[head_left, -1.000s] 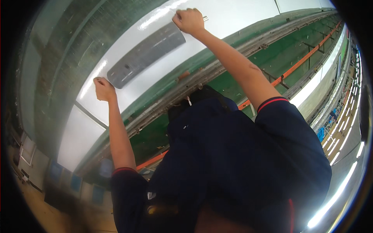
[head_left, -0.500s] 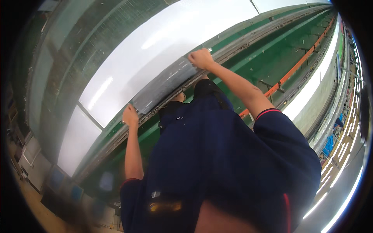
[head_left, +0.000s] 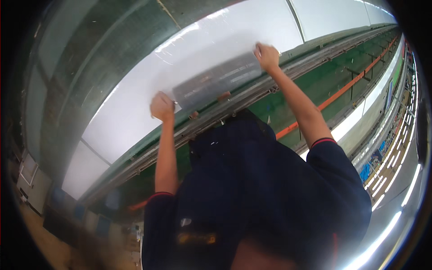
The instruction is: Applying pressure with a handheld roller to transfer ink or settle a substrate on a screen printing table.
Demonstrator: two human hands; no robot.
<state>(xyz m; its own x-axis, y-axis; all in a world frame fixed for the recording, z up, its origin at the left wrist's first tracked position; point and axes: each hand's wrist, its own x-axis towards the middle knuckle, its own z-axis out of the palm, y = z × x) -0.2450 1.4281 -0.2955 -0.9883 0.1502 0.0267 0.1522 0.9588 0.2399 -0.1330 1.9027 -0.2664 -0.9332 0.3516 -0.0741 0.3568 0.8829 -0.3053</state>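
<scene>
A translucent grey rectangular sheet (head_left: 216, 81) stretches between my two hands over a white panel (head_left: 135, 96). At its left end, my left hand (head_left: 163, 107) is closed on the edge. My right hand (head_left: 268, 56) is curled around the upper right corner, fingers closed. The sheet looks slightly blurred, and its lower edge lies along the metal rail (head_left: 243, 105) in front of me. Two small brownish patches show near that lower edge; I cannot make out what they are.
More white panels (head_left: 333, 20) continue to the far right, split by dark seams. Beyond them lies a dark green scratched surface (head_left: 121, 40). An orange bar (head_left: 342, 94) runs along a green trough (head_left: 310, 85) on my right.
Both hands and the sheet have moved forward, away from my body and to the right, farther over the white panel. The grip on both ends looks the same.
</scene>
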